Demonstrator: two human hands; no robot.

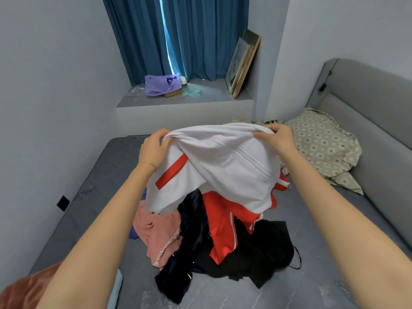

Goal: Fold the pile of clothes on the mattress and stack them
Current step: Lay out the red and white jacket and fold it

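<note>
Grey mattress fills the view from 3 through 6 to 9 o'clock. Blue curtain at 12 o'clock. White garment with a red stripe is held up at centre above the pile; its lower hem hangs over the pile's top, contact not resolvable. Pile of clothes at 6 o'clock on the mattress, unfolded: black, red, navy and pink pieces overlapping. Patterned pillow at 2 o'clock. Left hand at the garment's 10 o'clock edge, fingers curled round bunched fabric. Right hand at its 1 o'clock edge, thumb and fingers pinching the cloth. Purple bag at 11 o'clock on the sill.
</note>
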